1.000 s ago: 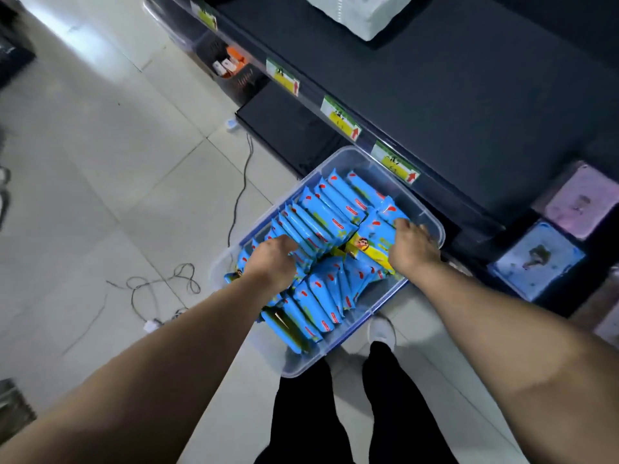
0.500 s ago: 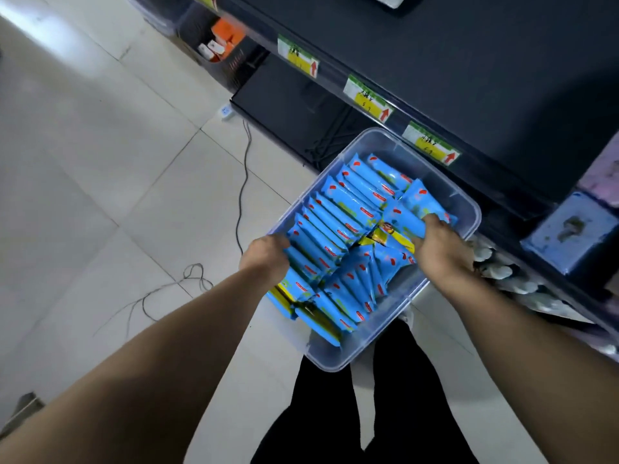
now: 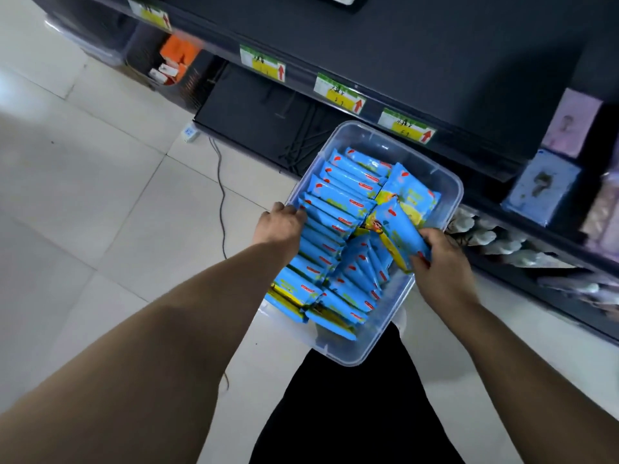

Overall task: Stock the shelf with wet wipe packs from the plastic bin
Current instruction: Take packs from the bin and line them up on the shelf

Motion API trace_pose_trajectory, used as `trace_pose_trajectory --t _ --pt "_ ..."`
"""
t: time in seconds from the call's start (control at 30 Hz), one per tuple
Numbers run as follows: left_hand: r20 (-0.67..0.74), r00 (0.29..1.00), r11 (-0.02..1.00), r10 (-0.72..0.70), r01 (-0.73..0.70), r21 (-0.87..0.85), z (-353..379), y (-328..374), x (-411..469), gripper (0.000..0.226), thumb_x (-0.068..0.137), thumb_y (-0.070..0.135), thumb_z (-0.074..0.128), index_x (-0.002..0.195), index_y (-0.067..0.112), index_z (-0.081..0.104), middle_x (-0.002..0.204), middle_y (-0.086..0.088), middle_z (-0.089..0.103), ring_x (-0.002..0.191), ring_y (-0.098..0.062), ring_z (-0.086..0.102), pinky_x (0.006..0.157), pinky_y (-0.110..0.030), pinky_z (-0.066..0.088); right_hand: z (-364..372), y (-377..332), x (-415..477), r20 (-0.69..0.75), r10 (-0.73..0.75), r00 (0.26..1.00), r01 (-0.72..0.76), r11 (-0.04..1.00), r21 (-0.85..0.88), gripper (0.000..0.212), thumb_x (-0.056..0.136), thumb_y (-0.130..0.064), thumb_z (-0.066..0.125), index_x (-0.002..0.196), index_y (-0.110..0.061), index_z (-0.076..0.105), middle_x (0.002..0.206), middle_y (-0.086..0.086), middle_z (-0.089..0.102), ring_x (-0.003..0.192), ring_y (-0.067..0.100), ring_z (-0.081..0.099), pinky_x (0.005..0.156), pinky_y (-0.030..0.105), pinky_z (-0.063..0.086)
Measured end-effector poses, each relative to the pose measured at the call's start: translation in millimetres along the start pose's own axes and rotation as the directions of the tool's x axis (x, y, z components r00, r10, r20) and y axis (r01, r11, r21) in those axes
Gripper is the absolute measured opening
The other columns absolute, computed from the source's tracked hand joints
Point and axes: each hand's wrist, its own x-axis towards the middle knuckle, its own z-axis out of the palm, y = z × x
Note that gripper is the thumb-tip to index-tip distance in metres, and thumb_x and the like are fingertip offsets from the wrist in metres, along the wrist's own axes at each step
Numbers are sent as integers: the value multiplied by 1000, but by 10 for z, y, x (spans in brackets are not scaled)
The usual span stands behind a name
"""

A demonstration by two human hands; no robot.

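Lower centre, the right hand (image 3: 442,262) now pinches one blue wet wipe pack (image 3: 398,233) by its end, raised above the rows it rested on a moment ago. The left hand (image 3: 279,224) still curls over the left rim of the packed plastic bin (image 3: 368,139). Beyond, the dark shelf (image 3: 435,55) carries yellow-green price labels (image 3: 339,93) with red arrows, their print unreadable. A cable (image 3: 219,182) trails across the floor at left.

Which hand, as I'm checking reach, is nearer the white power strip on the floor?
Left. The left hand grips the bin at its rim facing the power strip; the right hand holds a pack across the bin, farther away.
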Motion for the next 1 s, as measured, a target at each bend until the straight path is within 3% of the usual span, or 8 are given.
trace_pose_trajectory --t 0.27,0.5,0.57,0.63,0.7,0.8,0.9,1.0 --pt "-47 984 949 171 -152 275 60 67 13 40 88 8 48 127 17 47 123 -5 54 118 -27 40 90 -38 36 7 73 -164 18 4 1000 -5 1000 13 36 87 -9 58 122 -17 56 117 6 57 107 26 54 83 33 42" --pt "-29 975 925 221 -200 322 48 40 -101 35 89 13 49 123 21 54 124 -3 53 119 -28 41 91 -39 36 -70 91 -380 -48 -54 997 57 996 71 36 84 -5 59 119 -16 58 113 8 59 104 27 55 79 28 38" --pt "-82 975 961 204 -184 205 -1 74 -147 28 92 17 48 119 20 55 123 -5 55 115 -30 42 90 -39 36 -105 102 -427 -37 -55 998 58 996 69 36 85 -7 58 120 -18 56 115 6 59 106 25 54 78 26 36" --pt "-137 982 988 132 -142 -63 -70 127 -242 20 94 23 49 113 19 54 115 -8 60 108 -32 50 85 -39 40 -172 128 -486 -22 -47 999 48 997 53 36 87 -11 58 122 -20 55 116 4 59 108 24 54 74 25 33" --pt "-142 989 934 34 -82 -348 -170 182 -368 16 94 26 52 107 18 56 102 -12 65 95 -34 58 76 -36 46 -258 160 -529 -18 -44 999 45 997 57 35 88 -13 58 122 -21 54 115 4 61 106 25 56 73 26 33" --pt "-100 991 799 -90 12 -601 -338 276 -607 15 92 30 60 99 17 61 86 -7 64 77 -27 59 66 -30 45 -446 225 -643 -51 -37 998 42 993 113 34 87 -12 60 120 -19 55 111 5 65 103 26 59 75 27 38" --pt "-37 989 657 -140 65 -751 -451 401 -811 17 88 31 67 90 14 65 82 -12 67 71 -24 60 64 -32 46 -668 337 -792 -87 -42 995 57 983 177 32 86 -12 62 117 -17 58 105 4 68 98 25 62 75 27 40" --pt "-48 991 654 -128 48 -755 -561 657 -1054 19 88 20 68 101 6 69 84 -9 65 73 -19 57 65 -26 43 -912 566 -991 -104 -60 993 80 976 201 31 86 -12 63 116 -20 61 105 1 68 97 23 62 75 26 40"
